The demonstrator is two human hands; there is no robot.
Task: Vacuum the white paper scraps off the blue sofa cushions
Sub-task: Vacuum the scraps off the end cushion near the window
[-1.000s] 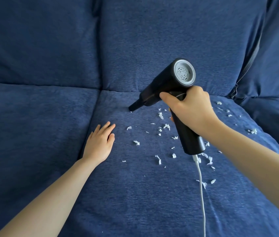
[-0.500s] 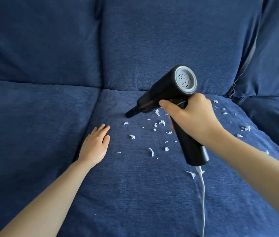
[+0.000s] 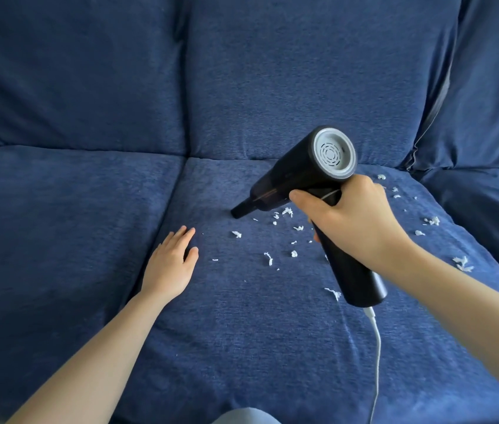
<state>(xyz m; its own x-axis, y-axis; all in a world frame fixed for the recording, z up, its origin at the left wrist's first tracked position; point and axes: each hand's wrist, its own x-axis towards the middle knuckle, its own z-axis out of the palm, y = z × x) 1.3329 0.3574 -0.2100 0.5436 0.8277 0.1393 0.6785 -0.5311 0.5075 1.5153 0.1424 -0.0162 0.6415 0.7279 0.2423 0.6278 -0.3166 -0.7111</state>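
Paper scraps: white, shredded, scattered over the middle seat cushion; all places below are given rel. to the vacuum nozzle.

- Nearest the viewer: white cord, hung from the handle base, well behind the nozzle; one curled scrap lies beside that base.
- Left hand: laid flat and open on the cushion, fingers spread, nothing held; near-left of the nozzle, by the seam.
- Right hand: closed round the handle of the black handheld vacuum, thumb laid fwd along the body.
- Main cluster: just right of and behind the nozzle tip, approx. a dozen bits. A second group is strewn far right, twd. the cushion edge.
- Farthest: back cushions, no scraps seen.

Handling (judged): scraps very light, limp, easily blown or pressed into the nap; no gripping needed, suction only, nozzle kept low. Fabric soft and yielding.

Room: open cushion on all sides of the nozzle; the seams left and far right could trap bits. Cord may drag over near scraps.
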